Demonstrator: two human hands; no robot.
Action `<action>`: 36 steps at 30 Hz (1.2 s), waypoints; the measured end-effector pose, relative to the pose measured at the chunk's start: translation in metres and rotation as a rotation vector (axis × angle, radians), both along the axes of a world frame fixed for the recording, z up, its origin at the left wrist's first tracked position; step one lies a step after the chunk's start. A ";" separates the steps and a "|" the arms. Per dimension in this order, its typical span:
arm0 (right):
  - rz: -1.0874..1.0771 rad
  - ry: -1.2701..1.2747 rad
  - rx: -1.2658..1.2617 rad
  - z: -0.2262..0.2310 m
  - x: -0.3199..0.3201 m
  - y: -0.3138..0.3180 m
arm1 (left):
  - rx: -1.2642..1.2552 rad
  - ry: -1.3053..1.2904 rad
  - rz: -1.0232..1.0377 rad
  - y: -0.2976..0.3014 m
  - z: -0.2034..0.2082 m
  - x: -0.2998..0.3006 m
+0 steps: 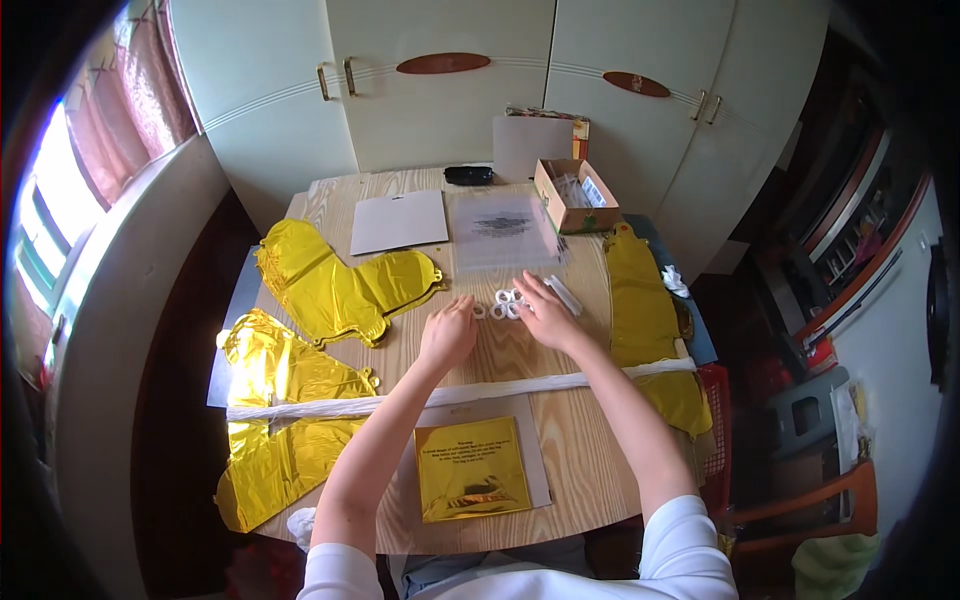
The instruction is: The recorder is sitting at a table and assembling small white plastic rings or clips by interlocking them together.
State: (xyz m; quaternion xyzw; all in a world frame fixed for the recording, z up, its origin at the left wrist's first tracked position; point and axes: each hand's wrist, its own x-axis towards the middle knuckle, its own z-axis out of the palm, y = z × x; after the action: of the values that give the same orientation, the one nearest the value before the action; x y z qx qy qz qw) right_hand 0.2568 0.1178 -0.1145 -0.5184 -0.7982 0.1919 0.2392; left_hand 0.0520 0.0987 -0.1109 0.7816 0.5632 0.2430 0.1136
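Several small white rings [502,297] lie in a cluster in the middle of the wooden table. At their left side is my left hand [450,332], its fingers curled in and its fingertips beside one ring; what they hold, if anything, is hidden. My right hand [546,314] reaches over the cluster from the right, fingers stretched out and touching or just above the rings. Short white sticks [566,294] lie just beyond my right hand. Between my forearms, a flat gold foil packet [474,468] with printed text rests on a pale card [536,455].
Flattened gold foil balloons [335,285] lie at left, with another gold foil piece [637,300] at right. A long white strip [480,391] crosses the table under my forearms. At the back are a white card [399,222], clear bags [500,230], a black case [468,176] and an open box [577,205].
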 end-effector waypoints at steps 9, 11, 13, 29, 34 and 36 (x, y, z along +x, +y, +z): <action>0.002 -0.201 0.146 -0.028 -0.007 -0.002 | -0.130 0.112 -0.130 -0.011 -0.012 0.012; 0.010 -0.218 0.138 -0.028 -0.008 -0.004 | -0.110 0.124 -0.125 -0.011 -0.015 0.011; 0.010 -0.238 0.138 -0.028 -0.008 -0.005 | -0.082 0.111 -0.131 -0.011 -0.016 0.013; -0.052 -0.273 0.256 -0.014 -0.025 -0.010 | -0.096 0.141 -0.015 -0.014 -0.001 0.017; -0.045 -0.260 0.266 -0.026 -0.027 -0.005 | -0.052 0.204 -0.038 -0.021 -0.002 0.017; -0.040 -0.261 0.272 -0.027 -0.027 -0.005 | 0.012 0.209 -0.034 -0.019 -0.008 0.016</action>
State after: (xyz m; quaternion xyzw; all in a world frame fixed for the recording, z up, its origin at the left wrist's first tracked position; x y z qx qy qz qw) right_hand 0.2297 0.1125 -0.1414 -0.5177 -0.8305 0.0086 0.2054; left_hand 0.0681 0.0795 -0.1187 0.8129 0.5570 0.1616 0.0539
